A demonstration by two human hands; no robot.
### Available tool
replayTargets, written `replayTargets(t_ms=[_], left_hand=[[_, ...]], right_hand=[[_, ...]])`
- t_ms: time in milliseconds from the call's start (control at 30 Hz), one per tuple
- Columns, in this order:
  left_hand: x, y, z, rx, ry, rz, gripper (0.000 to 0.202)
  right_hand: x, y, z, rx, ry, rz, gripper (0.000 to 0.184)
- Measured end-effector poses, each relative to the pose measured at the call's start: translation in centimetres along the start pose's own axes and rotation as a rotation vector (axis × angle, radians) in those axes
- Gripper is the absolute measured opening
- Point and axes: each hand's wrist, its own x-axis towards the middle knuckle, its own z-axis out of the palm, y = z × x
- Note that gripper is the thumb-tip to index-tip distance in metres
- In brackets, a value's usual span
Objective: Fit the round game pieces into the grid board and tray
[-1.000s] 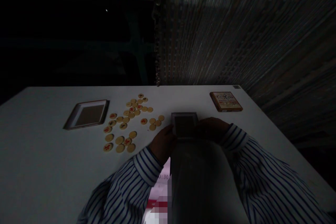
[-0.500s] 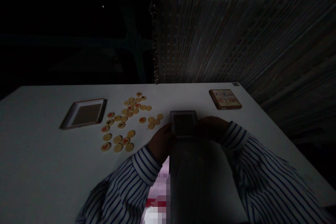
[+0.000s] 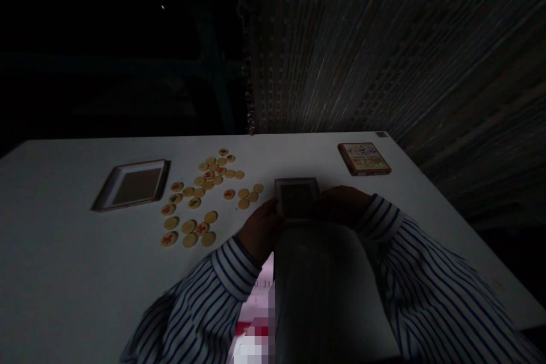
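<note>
The scene is dim. My left hand [image 3: 258, 230] and my right hand [image 3: 343, 205] are closed on the two sides of a small dark box tray [image 3: 297, 199], held over the white table [image 3: 63, 273]. A pale folded sheet [image 3: 324, 290] hangs from under the tray toward me and hides part of both hands. Left of my hands, several round yellow game pieces [image 3: 205, 196] with red or dark marks lie scattered.
An open shallow white box half [image 3: 132, 185] lies at the left. A printed box lid [image 3: 364, 158] lies at the table's far right corner. A woven blind [image 3: 384, 45] hangs behind the table. Something red and white shows below my left sleeve [image 3: 205, 301].
Both hands keep the same hold on the tray. The view has drifted slightly, so everything sits a little left and higher.
</note>
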Motion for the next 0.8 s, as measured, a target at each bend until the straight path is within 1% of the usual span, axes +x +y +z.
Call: replayTargets(t_ms=[133,233,433,533,667,800], left_hand=[[0.02,0.07,-0.06,0.077,-0.031,-0.003,0.017],[0.05,-0.01,0.04,0.085,-0.042,0.023,0.018],[0.09,0.05,-0.04,0.128,-0.071,-0.011,0.018],[0.06,0.05,0.02,0.112,-0.06,-0.006,0.018],[0.06,0.12,0.05,0.094,-0.032,-0.035,0.017],[0.12,0.32,-0.22,0.103,-0.054,-0.045,0.017]], right_hand=[[0.05,-0.06,0.13,0.015,-0.012,0.018,0.023],[0.03,-0.04,0.21,0.025,0.007,0.01,0.023],[0.04,0.04,0.31,0.042,0.02,-0.001,0.021],[0.06,0.02,0.3,0.051,0.016,0.01,0.02],[0.1,0.05,0.29,0.034,0.011,0.011,0.022],[0.11,0.1,0.26,-0.002,-0.032,0.03,0.024]])
